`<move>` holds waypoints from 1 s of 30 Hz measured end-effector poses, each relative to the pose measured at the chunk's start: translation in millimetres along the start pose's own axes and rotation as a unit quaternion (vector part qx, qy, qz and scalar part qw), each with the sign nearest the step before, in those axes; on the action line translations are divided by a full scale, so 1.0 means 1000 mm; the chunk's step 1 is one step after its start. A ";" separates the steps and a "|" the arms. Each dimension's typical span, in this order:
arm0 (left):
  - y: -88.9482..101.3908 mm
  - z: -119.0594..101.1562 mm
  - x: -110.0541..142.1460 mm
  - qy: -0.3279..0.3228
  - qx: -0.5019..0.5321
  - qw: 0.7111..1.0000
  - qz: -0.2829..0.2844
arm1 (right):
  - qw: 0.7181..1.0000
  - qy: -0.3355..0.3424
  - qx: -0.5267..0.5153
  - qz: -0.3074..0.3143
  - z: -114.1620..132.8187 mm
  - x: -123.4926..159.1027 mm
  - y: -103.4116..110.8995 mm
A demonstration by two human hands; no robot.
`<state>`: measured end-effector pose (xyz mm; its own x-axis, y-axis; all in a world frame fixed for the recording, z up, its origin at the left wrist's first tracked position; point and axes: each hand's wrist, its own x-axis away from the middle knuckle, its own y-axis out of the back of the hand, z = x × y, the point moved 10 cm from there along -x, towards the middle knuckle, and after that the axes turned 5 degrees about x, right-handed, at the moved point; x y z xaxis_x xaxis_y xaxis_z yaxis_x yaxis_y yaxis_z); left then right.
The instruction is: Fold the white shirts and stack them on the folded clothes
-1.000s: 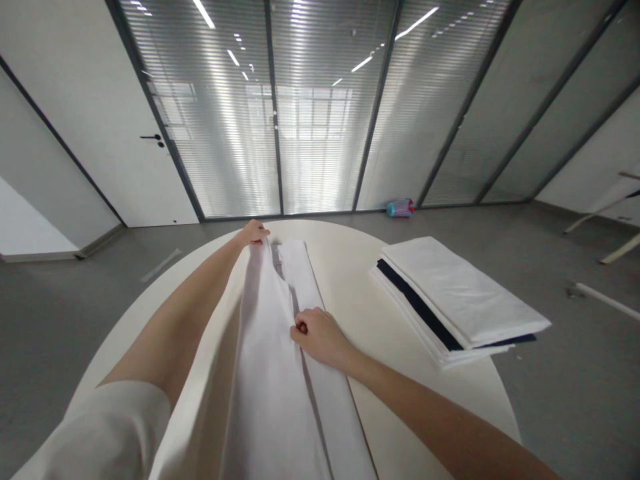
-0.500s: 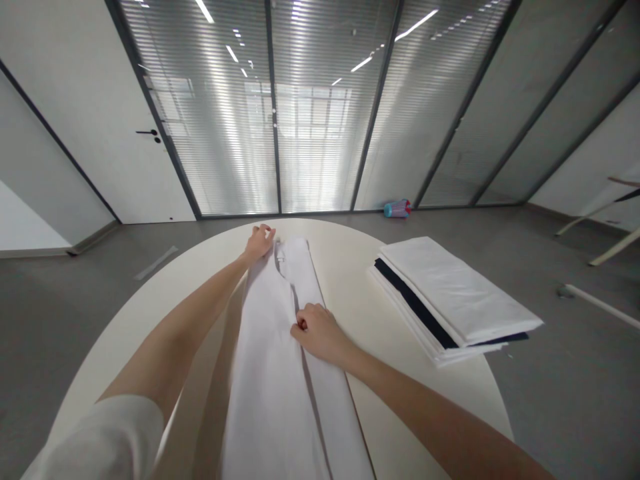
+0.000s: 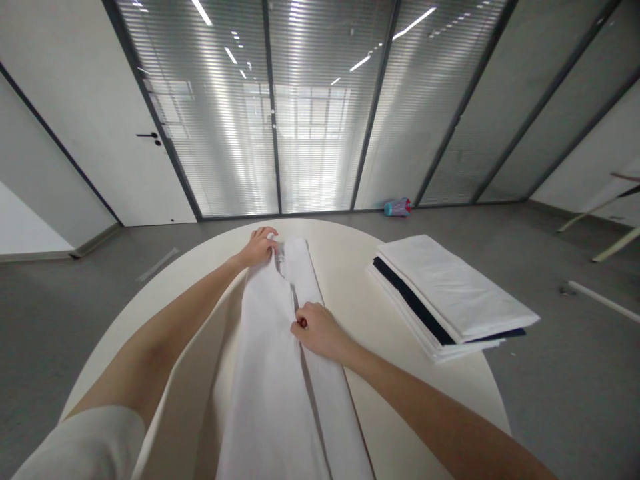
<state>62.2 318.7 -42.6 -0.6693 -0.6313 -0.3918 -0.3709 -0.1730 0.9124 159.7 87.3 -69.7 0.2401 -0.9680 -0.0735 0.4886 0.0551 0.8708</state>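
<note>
Glass partition wall (image 3: 320,120) with the blinds down, white door (image 3: 107,143) off to the left, and a round cream table (image 3: 345,287) in the middle of a grey floor (image 3: 560,400).

So the left grip (image 3: 260,247) is up at the far end of a long white garment (image 3: 270,373), fingers curled shut over the top edge and pinching the cloth. Compared with a second ago, it's slid a bit down and toward the centre of the table, and the fingers wrap more visibly over the fabric. The right grip (image 3: 320,331) is about where it was, closed up and pressing on the long centre slit about halfway along the garment, with the fingertips (image 3: 301,325) at the edge of the fold. Can't really tell how much cloth it has pinched.

The garment lies lengthwise on the table, running from near the far rim right down past the bottom of the view. Could be trousers, hard to say from this angle. A white sleeve (image 3: 75,447) covers the upper left arm at the bottom corner.

Just right of it, not touching, sits a stack of folded white linens (image 3: 450,287) with a dark navy layer (image 3: 410,300) sandwiched in. Out on the floor against the glass there's a small pink and blue bottle (image 3: 397,207), and some pale sticks (image 3: 603,300) lie off to the right.
</note>
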 end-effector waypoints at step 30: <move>-0.016 -0.036 -0.023 0.000 -0.052 0.998 0.039 | 0.997 0.010 0.072 0.008 0.003 0.002 -0.003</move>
<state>106.5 308.1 -43.6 -0.6940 -0.6451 -0.3196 -0.2494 -0.2010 0.9473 156.0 84.9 -71.0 0.2647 -0.9620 -0.0668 0.3585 0.0338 0.9329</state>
